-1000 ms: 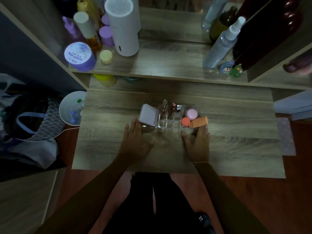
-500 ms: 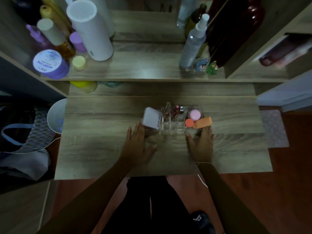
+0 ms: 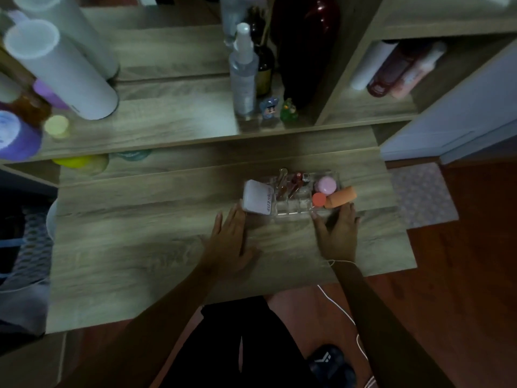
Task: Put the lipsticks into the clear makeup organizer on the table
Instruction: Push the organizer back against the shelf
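Dim wood-grain surface (image 3: pixel 140 247) carrying a clear acrylic makeup organizer (image 3: pixel 293 211); slim lipsticks (image 3: pixel 291 183) stand inside it. Left hand (image 3: pixel 229 242) and right hand (image 3: pixel 337 236) lie flat just before it, fingers released. Risk: a nudge tips the leaning white box (image 3: pixel 256 200).

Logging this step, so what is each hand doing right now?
Left hand: open, flat on the table, holding nothing.
Right hand: open, fingertips at the front edge of the organizer, holding nothing.
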`<state>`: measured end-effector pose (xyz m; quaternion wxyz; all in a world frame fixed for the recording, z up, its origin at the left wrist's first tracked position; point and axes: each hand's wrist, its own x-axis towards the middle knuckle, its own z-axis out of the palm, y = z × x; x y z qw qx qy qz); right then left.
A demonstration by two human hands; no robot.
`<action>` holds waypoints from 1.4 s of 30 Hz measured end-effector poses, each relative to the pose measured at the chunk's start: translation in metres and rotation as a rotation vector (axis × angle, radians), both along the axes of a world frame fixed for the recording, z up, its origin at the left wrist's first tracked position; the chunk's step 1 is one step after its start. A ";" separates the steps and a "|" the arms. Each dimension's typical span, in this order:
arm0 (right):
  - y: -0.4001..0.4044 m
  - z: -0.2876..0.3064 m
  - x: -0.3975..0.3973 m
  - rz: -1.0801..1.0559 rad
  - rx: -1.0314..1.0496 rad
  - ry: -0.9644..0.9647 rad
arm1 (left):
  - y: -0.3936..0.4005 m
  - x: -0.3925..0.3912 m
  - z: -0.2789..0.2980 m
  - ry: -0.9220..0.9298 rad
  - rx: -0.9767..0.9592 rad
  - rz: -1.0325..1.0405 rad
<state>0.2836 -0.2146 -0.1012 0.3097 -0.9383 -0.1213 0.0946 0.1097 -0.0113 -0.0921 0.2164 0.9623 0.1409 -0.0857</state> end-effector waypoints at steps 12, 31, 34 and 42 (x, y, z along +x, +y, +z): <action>-0.028 -0.007 0.047 -0.057 -0.017 -0.033 | -0.028 0.059 0.005 0.013 0.074 -0.022; -0.021 -0.005 0.076 -0.047 -0.002 -0.016 | -0.035 0.085 0.003 0.016 0.055 0.044; -0.021 -0.006 0.076 -0.038 -0.002 -0.029 | -0.036 0.086 0.002 0.013 0.037 0.053; -0.020 -0.009 0.075 -0.063 0.021 -0.032 | -0.037 0.084 -0.002 -0.004 0.039 0.072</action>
